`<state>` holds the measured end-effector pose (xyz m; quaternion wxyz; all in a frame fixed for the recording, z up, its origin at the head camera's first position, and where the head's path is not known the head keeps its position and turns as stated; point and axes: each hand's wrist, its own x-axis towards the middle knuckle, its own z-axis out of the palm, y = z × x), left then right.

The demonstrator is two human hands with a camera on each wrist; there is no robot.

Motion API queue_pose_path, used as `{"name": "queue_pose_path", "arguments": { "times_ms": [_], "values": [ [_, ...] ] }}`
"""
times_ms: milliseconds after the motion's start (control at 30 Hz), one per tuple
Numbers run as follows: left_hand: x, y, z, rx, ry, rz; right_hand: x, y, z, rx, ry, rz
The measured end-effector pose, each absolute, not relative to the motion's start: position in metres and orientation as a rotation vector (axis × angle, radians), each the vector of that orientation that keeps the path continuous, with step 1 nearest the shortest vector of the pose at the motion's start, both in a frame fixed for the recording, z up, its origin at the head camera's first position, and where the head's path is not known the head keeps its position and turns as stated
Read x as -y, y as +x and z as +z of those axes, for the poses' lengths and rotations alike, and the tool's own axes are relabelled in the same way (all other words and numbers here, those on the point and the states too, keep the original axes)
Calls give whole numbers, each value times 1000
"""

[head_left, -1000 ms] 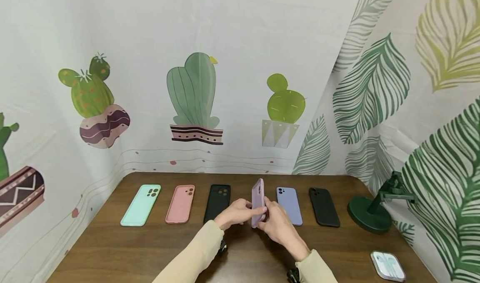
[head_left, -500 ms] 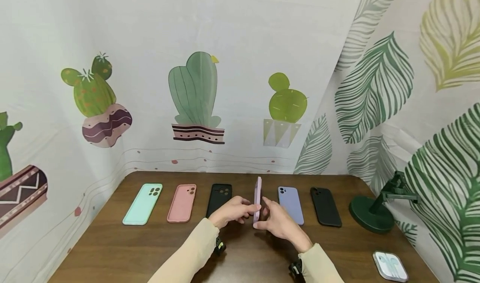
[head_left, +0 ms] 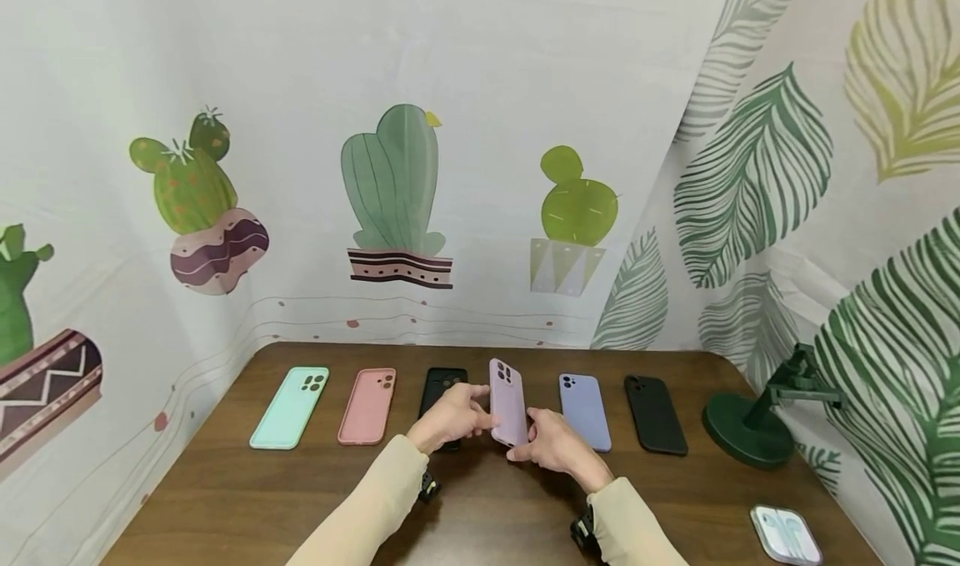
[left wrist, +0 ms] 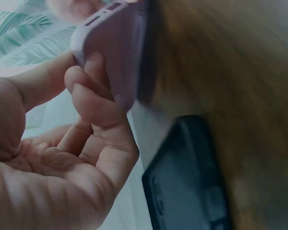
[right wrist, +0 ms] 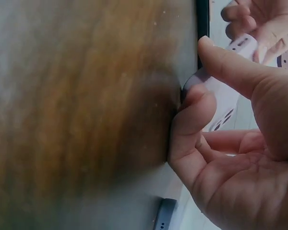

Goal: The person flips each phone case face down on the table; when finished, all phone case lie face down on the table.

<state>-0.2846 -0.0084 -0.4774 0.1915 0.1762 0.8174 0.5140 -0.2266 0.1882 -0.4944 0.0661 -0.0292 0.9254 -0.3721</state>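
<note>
A lilac phone case [head_left: 508,401] stands tilted over the table, its back with the camera holes facing me. My left hand [head_left: 454,413] pinches its left edge between thumb and fingers, as the left wrist view shows close up. At the lower right corner of the lilac phone case [right wrist: 225,93], the thumb and curled forefinger of my right hand [head_left: 557,442] hold it. Just left of it lies a black phone case [head_left: 435,385], partly hidden by my left hand. A lavender-blue phone case [head_left: 585,412] lies to the right of it.
On the brown wooden table [head_left: 480,520] also lie a mint phone case [head_left: 288,408] and a pink one [head_left: 366,408] at the left. Another black phone case [head_left: 656,414], a green stand [head_left: 750,428] and boxed earphones [head_left: 786,535] are at the right. A printed curtain hangs behind.
The lilac phone case has turned from edge-on to show its back, and sits slightly further left. My left hand has moved left with its edge; the right has stayed close.
</note>
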Motion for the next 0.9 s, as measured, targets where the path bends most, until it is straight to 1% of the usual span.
{"name": "queue_pose_path", "arguments": {
  "times_ms": [233, 467, 633, 900],
  "values": [
    [2, -280, -483, -2473, 579, 1266, -192, -229, -499, -2727, -108, -1233],
    [-8, -274, -482, -2730, 673, 910, -194, -228, -501, -2733, -51, -1251],
    [-14, -271, -483, -2796, 628, 814, -195, -229, -503, -2755, -3, -1245],
    [-20, -271, -485, -2831, 571, 802, -196, -229, -504, -2778, 38, -1241]
  ]
}}
